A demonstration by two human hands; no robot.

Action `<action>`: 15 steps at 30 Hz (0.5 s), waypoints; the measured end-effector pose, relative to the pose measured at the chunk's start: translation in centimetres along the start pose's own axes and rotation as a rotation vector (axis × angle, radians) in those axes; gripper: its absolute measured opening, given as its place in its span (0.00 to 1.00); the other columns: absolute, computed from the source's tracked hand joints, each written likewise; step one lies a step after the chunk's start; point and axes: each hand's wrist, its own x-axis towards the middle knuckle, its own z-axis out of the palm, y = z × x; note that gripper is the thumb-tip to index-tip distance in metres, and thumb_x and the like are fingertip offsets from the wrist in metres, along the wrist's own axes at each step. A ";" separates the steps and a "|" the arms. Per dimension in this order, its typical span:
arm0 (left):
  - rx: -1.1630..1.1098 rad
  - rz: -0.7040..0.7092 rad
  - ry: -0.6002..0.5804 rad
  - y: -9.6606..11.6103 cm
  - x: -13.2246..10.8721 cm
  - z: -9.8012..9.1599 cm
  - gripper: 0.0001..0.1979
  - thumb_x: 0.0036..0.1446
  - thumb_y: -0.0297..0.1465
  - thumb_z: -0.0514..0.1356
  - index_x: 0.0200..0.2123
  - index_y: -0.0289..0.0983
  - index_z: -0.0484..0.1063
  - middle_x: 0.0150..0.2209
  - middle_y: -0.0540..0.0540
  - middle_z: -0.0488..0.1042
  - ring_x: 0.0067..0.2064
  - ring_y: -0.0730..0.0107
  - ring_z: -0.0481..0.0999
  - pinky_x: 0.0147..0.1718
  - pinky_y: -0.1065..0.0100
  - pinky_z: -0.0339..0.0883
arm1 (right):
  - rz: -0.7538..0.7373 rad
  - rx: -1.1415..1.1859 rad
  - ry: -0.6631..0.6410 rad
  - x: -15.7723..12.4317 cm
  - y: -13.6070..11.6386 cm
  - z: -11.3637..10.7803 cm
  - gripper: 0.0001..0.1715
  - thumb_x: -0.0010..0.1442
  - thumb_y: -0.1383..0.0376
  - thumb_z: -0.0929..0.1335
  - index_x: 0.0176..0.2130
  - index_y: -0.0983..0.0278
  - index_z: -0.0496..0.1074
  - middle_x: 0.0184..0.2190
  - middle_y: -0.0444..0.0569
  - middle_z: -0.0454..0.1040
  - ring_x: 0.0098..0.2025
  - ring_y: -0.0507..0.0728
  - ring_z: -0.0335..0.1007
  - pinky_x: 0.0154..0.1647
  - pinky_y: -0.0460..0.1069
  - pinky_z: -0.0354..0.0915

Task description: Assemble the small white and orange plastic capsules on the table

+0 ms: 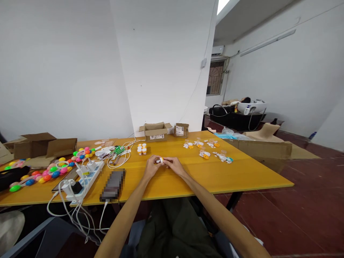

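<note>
My left hand (pixel 152 166) and my right hand (pixel 173 165) meet over the middle of the yellow table (pixel 188 175). Both pinch one small white and orange piece (pixel 160 160) between their fingertips. A cluster of small white and orange pots (pixel 142 149) stands just beyond my hands. More loose white and orange parts (pixel 206 149) lie scattered to the right.
A white power strip (pixel 86 177) with plugs and cables lies at left beside a blurred dark device (pixel 113 184). Coloured plastic balls (pixel 53 168) spread along the left. Open cardboard boxes (pixel 156 131) stand at the back, and another large box (pixel 258 150) sits right of the table.
</note>
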 end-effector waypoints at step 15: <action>0.054 -0.039 -0.019 0.5 -0.2 0.3 0.10 0.46 0.31 0.69 0.33 0.38 0.75 0.30 0.48 0.80 0.32 0.67 0.79 0.34 0.67 0.72 | 0.039 0.086 0.050 0.1 -0.3 0.2 0.18 0.47 0.51 0.74 0.29 0.63 0.81 0.26 0.49 0.80 0.28 0.55 0.72 0.31 0.49 0.67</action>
